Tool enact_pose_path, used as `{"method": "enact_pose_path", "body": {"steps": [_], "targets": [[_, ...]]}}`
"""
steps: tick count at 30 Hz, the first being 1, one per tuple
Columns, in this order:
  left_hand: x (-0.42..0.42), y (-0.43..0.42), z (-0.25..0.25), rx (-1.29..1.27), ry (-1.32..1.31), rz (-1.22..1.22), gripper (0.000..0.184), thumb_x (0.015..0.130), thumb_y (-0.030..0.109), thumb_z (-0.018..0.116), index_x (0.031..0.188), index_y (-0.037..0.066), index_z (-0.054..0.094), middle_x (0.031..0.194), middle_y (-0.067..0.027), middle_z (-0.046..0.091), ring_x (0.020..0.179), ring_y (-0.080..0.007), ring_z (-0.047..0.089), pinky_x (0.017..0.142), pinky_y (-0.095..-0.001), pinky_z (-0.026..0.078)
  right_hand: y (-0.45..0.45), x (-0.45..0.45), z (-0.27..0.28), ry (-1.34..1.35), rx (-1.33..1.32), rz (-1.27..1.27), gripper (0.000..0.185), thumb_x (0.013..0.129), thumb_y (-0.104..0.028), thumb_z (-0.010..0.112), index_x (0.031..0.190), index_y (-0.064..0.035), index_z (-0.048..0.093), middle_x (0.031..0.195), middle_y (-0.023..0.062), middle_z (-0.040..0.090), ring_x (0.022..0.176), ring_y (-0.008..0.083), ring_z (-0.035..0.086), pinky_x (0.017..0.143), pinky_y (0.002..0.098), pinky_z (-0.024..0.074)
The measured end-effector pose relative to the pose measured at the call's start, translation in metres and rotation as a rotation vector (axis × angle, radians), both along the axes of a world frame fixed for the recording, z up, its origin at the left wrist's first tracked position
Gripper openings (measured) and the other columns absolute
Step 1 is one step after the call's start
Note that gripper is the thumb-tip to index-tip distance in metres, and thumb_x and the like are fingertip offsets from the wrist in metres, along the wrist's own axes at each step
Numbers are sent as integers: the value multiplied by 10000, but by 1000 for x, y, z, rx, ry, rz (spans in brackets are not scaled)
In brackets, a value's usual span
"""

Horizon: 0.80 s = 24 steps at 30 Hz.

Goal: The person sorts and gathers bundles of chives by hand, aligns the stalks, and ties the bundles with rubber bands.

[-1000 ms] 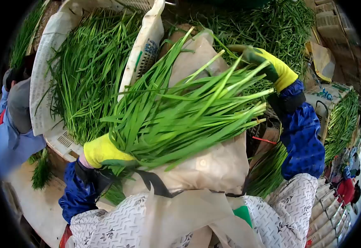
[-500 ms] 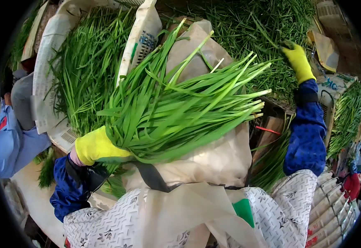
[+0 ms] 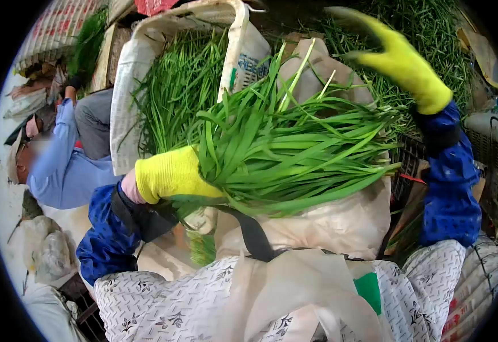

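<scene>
My left hand (image 3: 176, 175), in a yellow glove, grips a bunch of garlic chives (image 3: 300, 154) by its leafy end. The bunch fans out to the right across my covered lap, its pale stem ends pointing right and up. My right hand (image 3: 400, 65), gloved alike, is raised at the upper right above a heap of loose green leaves (image 3: 431, 28). Its thumb and fingers are spread and somewhat blurred, with nothing visible between them.
Beyond my left hand stands a white plastic basket (image 3: 128, 102) of chives. A person in a light blue shirt (image 3: 72, 165) is at the far left. More crates (image 3: 486, 159) stand at the right, near a slatted surface (image 3: 477, 273). Plastic bags (image 3: 49, 251) lie lower left.
My right hand has moved up and left from the leaf heap, and its fingers have spread. The view has shifted left, showing more of the other person. My left hand keeps its grip.
</scene>
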State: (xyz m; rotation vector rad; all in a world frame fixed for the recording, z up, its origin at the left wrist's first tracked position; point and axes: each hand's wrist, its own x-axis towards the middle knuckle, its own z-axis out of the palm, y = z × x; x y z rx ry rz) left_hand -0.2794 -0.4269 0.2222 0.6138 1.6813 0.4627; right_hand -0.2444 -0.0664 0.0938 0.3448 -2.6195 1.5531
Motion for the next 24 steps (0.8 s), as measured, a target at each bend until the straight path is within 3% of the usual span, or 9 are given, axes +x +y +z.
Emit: {"method": "enact_pose_path", "body": {"steps": [1,3,7,11,15,17,18,21,24], "targets": [[-1,7,5,33,-27,70,470,750,136,742,1176,7,591,1092,-131,662,953,-215,603,882,-355,470,-25,-4,8,8,-131,155,550,829,-167,675,1346,-105,497,1326,91,535,1236,198,483,1055,333,360],[-17,33,37,-129,-15,1,522,751,155,744,1218,7,563,1112,-142,654,989,-224,597,919,-363,450,-42,-12,29,162,67,124,520,835,-155,676,1324,-88,515,1281,89,569,1195,200,517,1028,329,392],[-21,85,113,-128,379,-280,445,732,160,742,1127,5,611,1029,-139,678,895,-224,639,809,-334,501,5,-12,21,133,-348,-278,389,886,-62,616,1272,-72,564,1183,57,623,1099,124,571,945,245,446],[14,98,152,84,880,-495,424,654,142,752,1049,35,639,949,-144,668,851,-305,638,746,-359,515,50,39,42,320,-397,-476,469,824,-92,669,1281,-94,561,1187,94,624,1094,170,583,960,294,453],[19,77,93,-122,1085,-596,517,687,195,729,1175,80,603,848,-130,640,752,-328,624,650,-415,483,55,60,0,12,-355,-583,356,866,-110,633,1209,-24,588,1077,89,668,1021,153,608,881,286,487],[27,55,50,-203,1153,-560,608,690,214,713,1260,80,548,801,-128,621,717,-316,615,629,-419,468,63,75,-44,-167,260,-688,357,844,-116,644,1177,6,599,1071,93,672,987,159,613,886,285,475],[29,40,29,-195,1148,-516,661,678,189,708,1297,72,507,805,-126,621,731,-310,621,648,-409,476,69,84,-42,-184,-358,-372,355,835,-135,646,1155,15,611,1071,87,672,961,162,613,879,276,469],[51,6,-5,-281,1121,-441,677,675,143,685,1316,64,482,825,-126,614,760,-312,623,662,-400,484,74,109,-29,-423,-384,-458,326,851,-135,616,1141,16,622,1035,68,673,935,132,614,843,246,473],[68,-7,-17,-330,1072,-366,689,691,120,659,1344,69,447,878,-138,609,767,-328,618,657,-407,480,104,123,-28,-344,-338,-676,318,882,-131,596,1169,4,615,1012,59,664,916,120,611,812,234,475]]}}
